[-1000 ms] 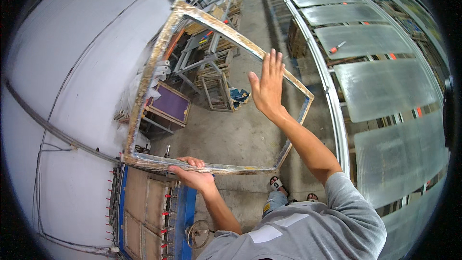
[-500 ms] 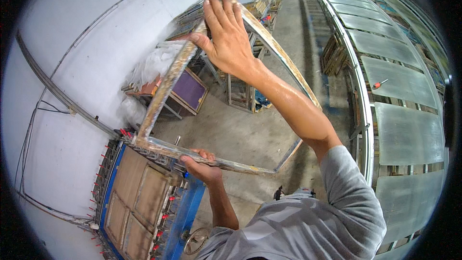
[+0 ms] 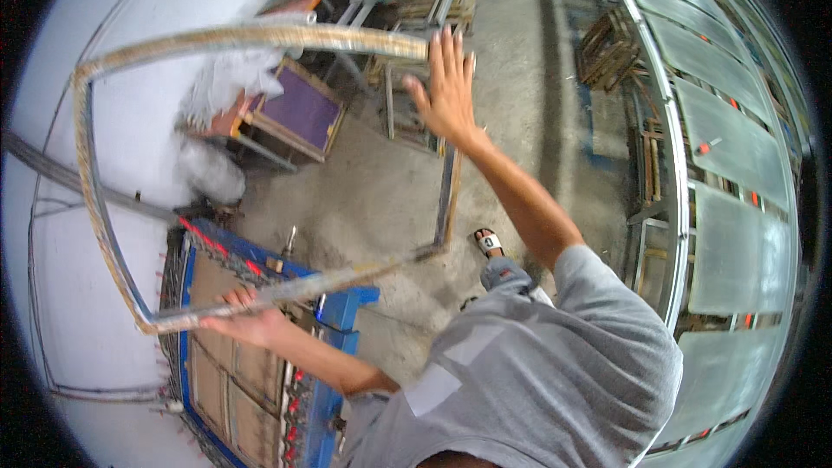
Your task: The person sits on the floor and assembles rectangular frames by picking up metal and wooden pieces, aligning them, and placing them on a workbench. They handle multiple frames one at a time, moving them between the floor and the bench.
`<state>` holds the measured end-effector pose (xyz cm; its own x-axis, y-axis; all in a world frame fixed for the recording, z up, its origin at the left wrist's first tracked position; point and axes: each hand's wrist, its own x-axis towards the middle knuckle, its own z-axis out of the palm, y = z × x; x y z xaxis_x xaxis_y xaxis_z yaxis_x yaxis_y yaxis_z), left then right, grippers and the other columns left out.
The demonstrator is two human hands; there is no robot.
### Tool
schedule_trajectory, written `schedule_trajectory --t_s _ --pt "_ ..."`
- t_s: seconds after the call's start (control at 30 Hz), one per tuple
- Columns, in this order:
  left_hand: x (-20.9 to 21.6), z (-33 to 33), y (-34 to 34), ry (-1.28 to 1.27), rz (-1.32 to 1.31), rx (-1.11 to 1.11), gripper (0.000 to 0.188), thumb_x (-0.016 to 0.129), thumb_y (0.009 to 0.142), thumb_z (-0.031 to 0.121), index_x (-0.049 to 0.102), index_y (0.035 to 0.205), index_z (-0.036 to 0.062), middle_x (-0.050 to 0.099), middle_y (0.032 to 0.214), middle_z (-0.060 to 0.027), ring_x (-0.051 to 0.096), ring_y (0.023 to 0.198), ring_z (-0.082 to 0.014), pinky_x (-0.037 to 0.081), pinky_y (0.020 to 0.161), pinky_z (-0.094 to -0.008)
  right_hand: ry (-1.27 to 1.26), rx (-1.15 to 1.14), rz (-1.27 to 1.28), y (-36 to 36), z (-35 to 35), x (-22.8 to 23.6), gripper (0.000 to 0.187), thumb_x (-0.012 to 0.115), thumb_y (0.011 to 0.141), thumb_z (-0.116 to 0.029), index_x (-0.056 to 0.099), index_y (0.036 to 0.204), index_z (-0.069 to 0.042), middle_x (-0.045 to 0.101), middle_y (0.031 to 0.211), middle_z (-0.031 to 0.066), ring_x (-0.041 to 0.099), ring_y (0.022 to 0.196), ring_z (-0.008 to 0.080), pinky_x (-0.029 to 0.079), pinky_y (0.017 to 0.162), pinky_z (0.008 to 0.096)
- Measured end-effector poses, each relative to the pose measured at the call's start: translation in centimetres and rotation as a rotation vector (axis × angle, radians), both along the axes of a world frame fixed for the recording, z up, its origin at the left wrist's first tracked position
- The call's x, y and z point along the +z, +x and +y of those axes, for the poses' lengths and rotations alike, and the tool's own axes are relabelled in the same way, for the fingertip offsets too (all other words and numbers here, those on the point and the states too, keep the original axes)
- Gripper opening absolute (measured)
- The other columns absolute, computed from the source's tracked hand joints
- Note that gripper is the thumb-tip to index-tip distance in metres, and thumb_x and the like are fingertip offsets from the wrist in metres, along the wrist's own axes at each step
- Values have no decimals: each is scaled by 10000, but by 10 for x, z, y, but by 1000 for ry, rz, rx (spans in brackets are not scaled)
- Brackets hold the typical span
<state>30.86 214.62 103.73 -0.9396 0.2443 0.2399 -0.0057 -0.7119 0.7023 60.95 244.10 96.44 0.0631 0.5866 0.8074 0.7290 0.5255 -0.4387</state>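
A large hollow rectangular frame [image 3: 260, 37], worn and stained like a screen-printing frame, is held up in front of me. Its lower rail lies in my left hand [image 3: 244, 321], whose fingers wrap round it close to the lower left corner. My right hand [image 3: 446, 91] is spread flat at the upper right corner, fingers apart and not gripping; whether the palm presses on the wood I cannot tell. Below the frame, a blue clamping table [image 3: 347, 308] with red-tipped clamps carries several brown-looking panels or frames.
A purple-meshed screen [image 3: 299, 108] leans by clear plastic sheeting [image 3: 227, 87] near the white wall [image 3: 87, 269]. On the right runs a long metal-railed table [image 3: 674, 208] with glassy panels [image 3: 737, 251]. More frames [image 3: 607, 48] are stacked beneath it. My sandalled foot [image 3: 487, 241] stands on the concrete floor.
The frame has turned and swung to the left. My left hand moved left with it; my right hand shifted right and down, still spread at a corner. The view tilted further downward.
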Motion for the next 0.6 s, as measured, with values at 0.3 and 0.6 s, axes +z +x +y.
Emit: schedule_trajectory --t_s 0.3,0.6 --pt "36 160 -82 175 27 -29 587 512 866 689 489 771 110 414 622 -2 405 562 -135 349 520 -290 -46 395 126 -109 147 -26 814 567 934 -309 122 1478 101 91 1542 337 71 1445 477 147 1168 516" --pt "42 238 -240 120 81 388 607 319 923 720 452 848 133 416 689 -28 406 609 -179 359 544 -327 -1031 977 -617 -182 140 -216 288 626 909 -339 719 1080 -127 623 1233 172 542 1212 308 339 1044 574"
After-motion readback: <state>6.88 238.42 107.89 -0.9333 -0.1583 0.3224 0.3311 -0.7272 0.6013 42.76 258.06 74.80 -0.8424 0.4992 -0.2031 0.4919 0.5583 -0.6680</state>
